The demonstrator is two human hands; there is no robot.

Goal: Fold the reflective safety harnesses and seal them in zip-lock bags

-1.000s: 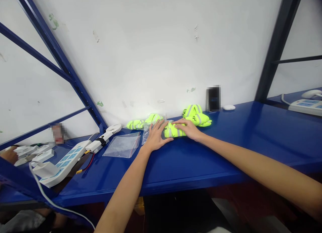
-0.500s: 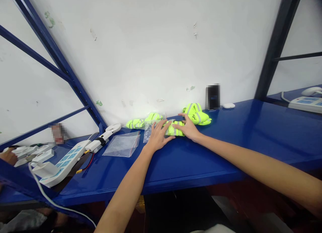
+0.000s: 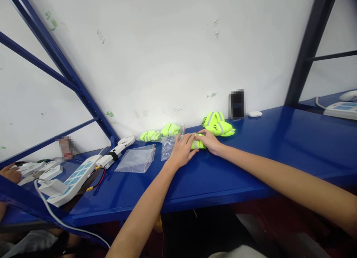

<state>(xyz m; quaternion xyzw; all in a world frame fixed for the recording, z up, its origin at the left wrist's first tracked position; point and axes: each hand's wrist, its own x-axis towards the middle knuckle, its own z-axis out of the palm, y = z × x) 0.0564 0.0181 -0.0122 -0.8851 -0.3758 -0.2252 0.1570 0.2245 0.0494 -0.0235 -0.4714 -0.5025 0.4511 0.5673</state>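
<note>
A folded neon-yellow reflective vest (image 3: 197,144) with grey stripes lies on the blue table, partly hidden by my hands. My left hand (image 3: 182,151) rests palm down over its left part, fingers stretched out. Clear plastic, a crinkled bag (image 3: 167,148), sticks out left of that hand; whether the vest is inside it I cannot tell. Around the vest's right end, my right hand (image 3: 210,142) has its thumb and fingers closed. Behind my hands sit more vests: two small bundles (image 3: 170,129) at the left and a looser pile (image 3: 219,125) at the right.
Flat clear zip bags (image 3: 135,159) lie on the table (image 3: 251,157) at the left. Beyond them are a white handheld fan (image 3: 126,142), a power strip (image 3: 74,180) and a cable. A pixelated dark object (image 3: 237,105) and a white case (image 3: 254,114) stand near the wall. Another person's hand (image 3: 10,173) shows far left.
My left hand has slid right over the vest and flattened, uncovering more of the crinkled bag. My right hand's thumb and fingers have closed in on the vest's right end.
</note>
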